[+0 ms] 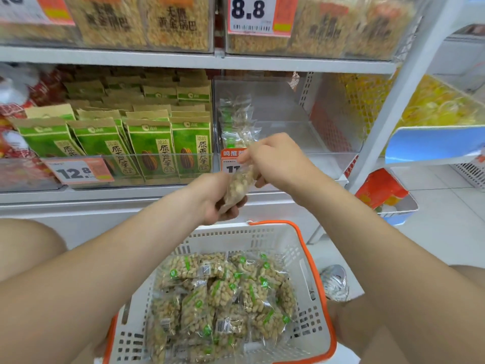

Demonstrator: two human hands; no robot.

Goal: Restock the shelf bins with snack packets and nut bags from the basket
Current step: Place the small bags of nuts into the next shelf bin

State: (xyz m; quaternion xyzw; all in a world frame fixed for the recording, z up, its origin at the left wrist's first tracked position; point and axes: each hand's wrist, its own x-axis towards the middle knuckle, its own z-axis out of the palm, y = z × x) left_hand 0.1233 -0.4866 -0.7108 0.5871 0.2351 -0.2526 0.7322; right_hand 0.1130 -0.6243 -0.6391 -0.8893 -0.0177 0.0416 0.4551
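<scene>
Closest to us, the white basket (304,321) with its orange handle sits low between both forearms, heaped with clear nut bags (220,298) carrying green labels. Up above it, both hands meet on one clear bag of nuts (240,185). The left hand (212,198) curls its fingers round the bag's lower end from below. The right hand (273,158) pinches the top edge, fingers bent and close together. It's blurred there, so it may be more than one bag. The bag hangs just in front of the clear shelf bin (288,114), level with its price label (232,160). A few matching bags (236,122) stand at that bin's left side. Next door on the left, green seed packets (149,145) fill their bin in rows, behind a 12.8 price tag (78,172).
</scene>
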